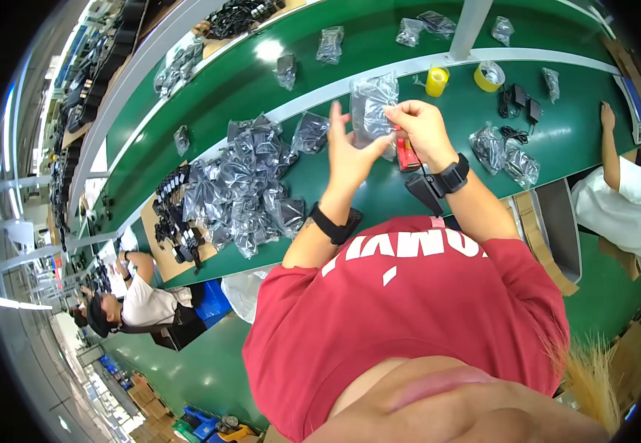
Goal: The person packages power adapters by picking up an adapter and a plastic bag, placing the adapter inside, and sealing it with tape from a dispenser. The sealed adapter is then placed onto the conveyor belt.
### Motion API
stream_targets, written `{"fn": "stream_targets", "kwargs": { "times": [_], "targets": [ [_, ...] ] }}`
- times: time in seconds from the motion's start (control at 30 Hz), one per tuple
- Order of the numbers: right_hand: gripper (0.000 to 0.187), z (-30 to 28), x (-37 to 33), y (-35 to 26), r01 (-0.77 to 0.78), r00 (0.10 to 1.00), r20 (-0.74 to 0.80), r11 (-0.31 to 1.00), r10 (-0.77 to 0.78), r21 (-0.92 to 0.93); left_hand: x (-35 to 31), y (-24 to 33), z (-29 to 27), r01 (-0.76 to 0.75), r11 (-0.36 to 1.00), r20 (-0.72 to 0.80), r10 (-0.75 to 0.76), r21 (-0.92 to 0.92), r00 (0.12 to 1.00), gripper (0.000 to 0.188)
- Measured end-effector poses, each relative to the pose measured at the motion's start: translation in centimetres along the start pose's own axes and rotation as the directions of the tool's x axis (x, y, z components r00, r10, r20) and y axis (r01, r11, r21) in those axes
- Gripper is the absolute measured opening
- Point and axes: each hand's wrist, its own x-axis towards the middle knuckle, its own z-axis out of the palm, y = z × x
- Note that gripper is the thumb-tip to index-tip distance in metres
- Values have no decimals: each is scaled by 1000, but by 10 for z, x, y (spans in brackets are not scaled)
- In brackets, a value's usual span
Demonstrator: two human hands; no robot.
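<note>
My right hand pinches the near right edge of a clear plastic bag between thumb and fingers. The bag is above the green bench, and what it contains is hard to make out. Beside its left edge, my left hand has its fingers and thumb spread; its thumb reaches across the bag's lower part. A red object shows just below my right hand, partly hidden. Closer to my body is a black device, with a thin dark cord above it. Each wrist wears a black band.
A heap of bagged black items covers the bench on the left, beside loose black adapters on cardboard. Yellow tape rolls, bagged items and black adapters lie to the right. Co-workers sit at both sides.
</note>
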Motion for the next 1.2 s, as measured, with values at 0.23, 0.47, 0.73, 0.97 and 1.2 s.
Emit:
{"fn": "stream_targets", "kwargs": {
  "times": [0.23,0.47,0.73,0.97,1.2],
  "targets": [
    [12,6,-23,26,-60,997,57,998,60,-7,-5,-30,-7,-40,990,179,64,-134,982,104],
    [28,-95,-89,51,-546,749,104,698,655,-464,-64,-94,-52,564,691,365,-434,-452,824,78],
    [26,-108,-31,103,0,960,-153,547,-235,-837,-58,-98,-66,650,608,450,-473,-456,758,86],
    [16,-95,19,108,-470,883,-252,769,397,-434,-58,-77,-58,546,756,367,-423,-362,829,91],
    [24,-82,-30,96,-379,925,-107,881,364,-282,-73,-90,-58,495,785,320,-392,-373,863,91]
  ]
}}
